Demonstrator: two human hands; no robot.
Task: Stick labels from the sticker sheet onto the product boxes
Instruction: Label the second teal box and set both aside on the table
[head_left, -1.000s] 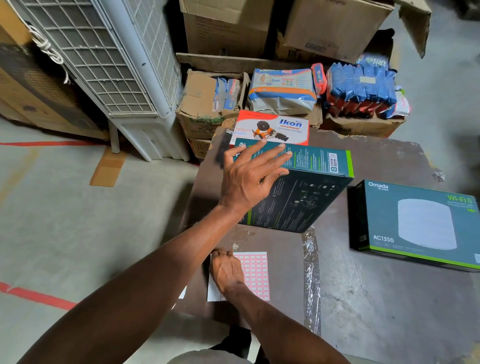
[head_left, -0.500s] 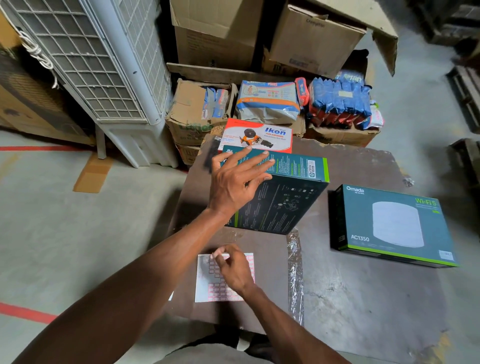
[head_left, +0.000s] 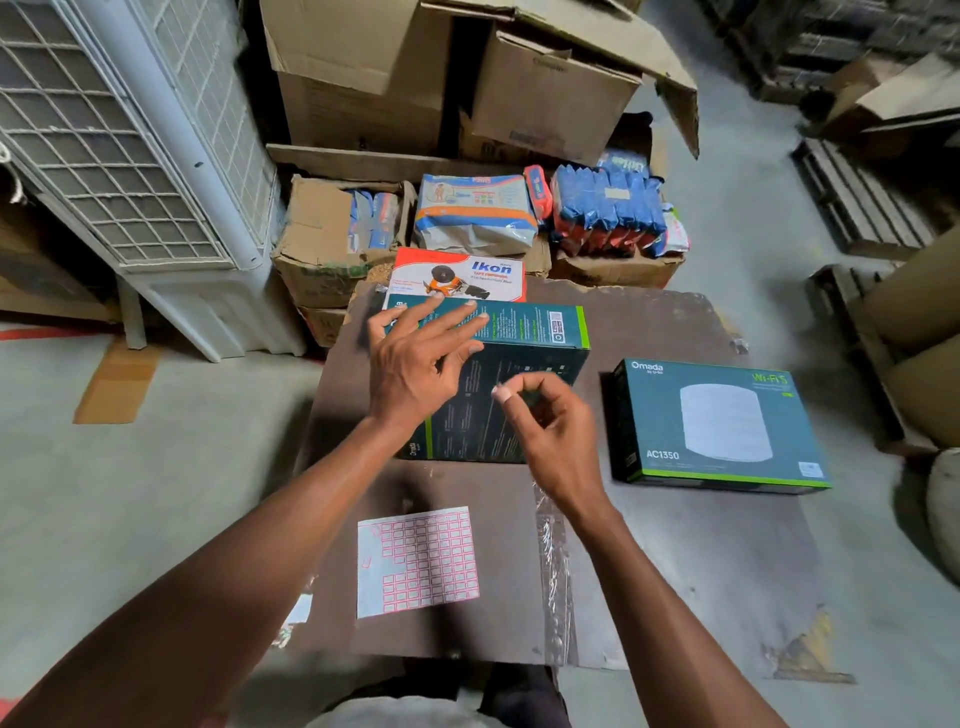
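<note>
Left hand (head_left: 415, 364): fingers spread, resting on the upper edge of the tilted teal product box (head_left: 524, 374), frame centre. Right hand (head_left: 550, 431): fingers curled, small label (head_left: 502, 393) stuck on a fingertip, over that box. Sticker sheet (head_left: 418, 561): flat on the brown table (head_left: 675, 561), lower centre. Second teal box (head_left: 719, 426): flat, centre right. Ikon box (head_left: 460, 275): behind the tilted box.

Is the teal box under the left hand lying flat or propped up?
Propped up: the teal box leans back, top edge raised against the Ikon box, steadied by the left hand.
</note>
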